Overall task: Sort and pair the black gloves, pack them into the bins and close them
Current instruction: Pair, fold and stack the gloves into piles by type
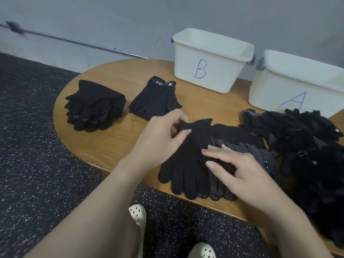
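Gloves being matched at the near edge of the wooden counter (pixel 115 138): a plain black knit glove (pixel 188 164) lies over a dotted-palm glove (pixel 247 151), fingers pointing toward the person and hanging at the counter's edge. All places below are given from this pair.

The left hand (pixel 160 135) sits at the far-left corner of the pair, its grip closed in a pinch of thumb and fingertips on the cuff of the top glove, apparently to tug the cuff square with the one under it. The right hand (pixel 240 168) lies on the middle of the pair, fingers fairly straight and spread, gripping nothing; it presses down, likely to pin both gloves while the cuff is pulled.

Left of the pair and farther back lies a stack of dotted knit gloves (pixel 95 107), probably pairs already matched. Between that stack and the pair rests a fingerless glove set marked 5.11 (pixel 154 99), kept apart as a different kind. To the right sprawls an unsorted heap of black gloves (pixel 305 144), within easy reach of the right hand.

Beyond the pair, against the wall, stand two lidless cream bins: bin B (pixel 210 69) and, to its right, bin A (pixel 297 90). Their insides are not visible, so whether packing has begun is unclear; no lids are in sight.
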Demonstrator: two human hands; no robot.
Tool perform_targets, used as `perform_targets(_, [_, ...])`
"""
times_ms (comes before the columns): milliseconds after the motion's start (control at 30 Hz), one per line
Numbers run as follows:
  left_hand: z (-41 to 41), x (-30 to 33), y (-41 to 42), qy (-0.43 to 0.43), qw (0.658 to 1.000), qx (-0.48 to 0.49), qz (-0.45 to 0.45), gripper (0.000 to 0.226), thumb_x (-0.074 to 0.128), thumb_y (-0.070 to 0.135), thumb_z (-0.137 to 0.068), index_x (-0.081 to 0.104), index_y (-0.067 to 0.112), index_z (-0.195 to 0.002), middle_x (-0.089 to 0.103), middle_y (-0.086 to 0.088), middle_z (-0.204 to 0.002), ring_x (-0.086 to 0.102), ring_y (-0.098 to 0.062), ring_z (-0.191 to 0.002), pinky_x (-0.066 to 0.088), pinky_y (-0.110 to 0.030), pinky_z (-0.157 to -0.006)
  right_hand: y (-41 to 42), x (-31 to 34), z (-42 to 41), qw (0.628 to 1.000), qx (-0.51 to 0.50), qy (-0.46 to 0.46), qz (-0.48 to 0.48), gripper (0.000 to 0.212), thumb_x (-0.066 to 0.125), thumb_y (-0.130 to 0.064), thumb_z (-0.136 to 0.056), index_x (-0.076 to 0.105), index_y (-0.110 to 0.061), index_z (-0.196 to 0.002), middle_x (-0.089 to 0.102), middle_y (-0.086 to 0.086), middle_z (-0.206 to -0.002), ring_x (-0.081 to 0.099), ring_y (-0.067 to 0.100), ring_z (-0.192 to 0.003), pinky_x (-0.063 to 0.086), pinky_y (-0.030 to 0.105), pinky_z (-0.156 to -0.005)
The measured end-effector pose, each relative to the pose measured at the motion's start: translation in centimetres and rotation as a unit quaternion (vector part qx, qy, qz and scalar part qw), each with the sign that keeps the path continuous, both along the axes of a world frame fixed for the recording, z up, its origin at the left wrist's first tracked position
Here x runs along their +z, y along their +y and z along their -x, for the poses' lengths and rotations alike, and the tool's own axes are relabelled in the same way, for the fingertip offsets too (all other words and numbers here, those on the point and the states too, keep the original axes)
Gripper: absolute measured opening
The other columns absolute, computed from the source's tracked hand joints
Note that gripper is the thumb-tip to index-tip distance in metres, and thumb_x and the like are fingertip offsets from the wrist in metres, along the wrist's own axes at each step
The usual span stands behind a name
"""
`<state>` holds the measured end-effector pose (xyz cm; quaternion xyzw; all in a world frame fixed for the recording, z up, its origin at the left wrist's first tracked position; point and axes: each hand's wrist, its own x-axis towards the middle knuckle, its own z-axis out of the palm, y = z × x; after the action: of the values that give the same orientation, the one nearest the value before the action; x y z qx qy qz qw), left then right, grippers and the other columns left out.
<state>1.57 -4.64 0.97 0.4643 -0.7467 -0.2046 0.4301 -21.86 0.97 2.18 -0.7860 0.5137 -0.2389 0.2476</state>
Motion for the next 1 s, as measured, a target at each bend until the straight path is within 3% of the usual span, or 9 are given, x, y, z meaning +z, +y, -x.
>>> perform_targets(167, [-1.0,0.0,3.8,-0.045,0.993,-0.082,-0.077,0.012,0.068,0.024,-0.097,0.057,0.030,-0.096,0.070,0.009,-0.092,0.068,-0.013,-0.089,0.056,-0.047,-0.079,-0.8,0.4,-0.2,0.999,0.008,0.048,-0.010,0.020,0.078,-0.033,-0.088,0.078,-0.040,-0.107,0.059,-0.039,-0.119,0.049,-0.026,-0.117,0.030,0.004,-0.109])
perform_targets(267, [-1.4,-0.4,5.4,-0.078,0.990,-0.072,-0.090,0.013,0.065,0.028,-0.098,0.054,0.034,-0.097,0.069,0.009,-0.094,0.066,-0.015,-0.086,0.055,-0.049,-0.075,-1.1,1.2,-0.4,1.000,-0.007,0.014,0.006,0.019,0.076,-0.016,-0.090,0.077,-0.034,-0.083,0.073,-0.026,-0.099,0.066,-0.006,-0.102,0.045,0.017,-0.099])
perform_targets(400, [-1.6,-0.4,6.6,-0.098,0.991,-0.054,-0.068,0.010,0.063,0.026,-0.098,0.056,0.032,-0.100,0.070,0.012,-0.100,0.065,-0.011,-0.089,0.054,-0.043,-0.076,-1.1,1.8,-0.7,0.994,-0.070,-0.040,0.078,0.029,0.069,-0.010,-0.089,0.070,-0.031,-0.069,0.072,-0.021,-0.084,0.068,0.002,-0.085,0.045,0.009,-0.075])
perform_targets(533, [-1.4,-0.7,7.6,-0.175,0.983,-0.057,0.008,0.011,0.065,0.028,-0.097,0.063,0.028,-0.108,0.069,0.015,-0.113,0.061,-0.007,-0.103,0.049,-0.034,-0.092,-0.9,1.2,-1.7,0.984,-0.110,-0.057,0.128,0.026,0.066,-0.019,-0.094,0.067,-0.020,-0.069,0.070,-0.010,-0.076,0.065,0.009,-0.080,0.050,0.026,-0.076])
perform_targets(600, [-1.4,-1.0,7.9,-0.200,0.977,-0.067,0.039,0.013,0.068,0.028,-0.095,0.066,0.025,-0.108,0.069,0.013,-0.117,0.060,-0.008,-0.106,0.046,-0.032,-0.097,-0.8,1.0,-2.1,0.977,-0.117,-0.069,0.164,0.027,0.066,-0.020,-0.096,0.065,-0.017,-0.069,0.068,-0.008,-0.075,0.064,0.009,-0.080,0.048,0.025,-0.077])
perform_targets(700, [-1.6,-1.3,8.0,-0.213,0.974,-0.070,0.041,0.014,0.071,0.029,-0.093,0.067,0.022,-0.106,0.068,0.011,-0.118,0.060,-0.010,-0.108,0.042,-0.032,-0.098,-0.5,0.6,-2.8,0.977,-0.100,-0.076,0.175,0.021,0.065,-0.021,-0.096,0.069,-0.021,-0.075,0.069,-0.013,-0.082,0.065,0.005,-0.086,0.047,0.018,-0.079])
perform_targets(800, [-1.7,-1.5,8.1,-0.196,0.978,-0.068,0.029,0.018,0.068,0.041,-0.093,0.068,0.024,-0.098,0.067,0.014,-0.117,0.058,-0.006,-0.108,0.040,-0.029,-0.099,-0.4,-0.6,-3.5,0.990,-0.046,-0.017,0.134,0.016,0.062,-0.022,-0.098,0.078,-0.022,-0.102,0.071,-0.014,-0.115,0.063,0.004,-0.113,0.045,0.023,-0.104])
perform_targets(900, [-1.1,-1.8,8.0,-0.164,0.985,-0.041,0.033,0.021,0.059,0.040,-0.100,0.070,0.023,-0.094,0.066,0.014,-0.113,0.058,-0.006,-0.110,0.039,-0.031,-0.101,0.0,-1.8,-3.8,0.991,-0.014,0.068,0.115,0.033,0.052,-0.026,-0.105,0.068,-0.022,-0.133,0.056,-0.010,-0.147,0.043,0.006,-0.143,0.019,0.031,-0.127])
perform_targets(1000, [-0.1,-2.2,7.7,-0.177,0.984,-0.002,0.021,0.031,0.047,0.035,-0.107,0.065,0.022,-0.127,0.059,0.008,-0.140,0.047,-0.008,-0.134,0.030,-0.031,-0.119,0.4,-2.4,-3.9,0.987,0.013,0.118,0.111,0.045,0.038,-0.032,-0.108,0.052,-0.023,-0.150,0.044,-0.011,-0.158,0.025,-0.002,-0.150,0.003,0.027,-0.128])
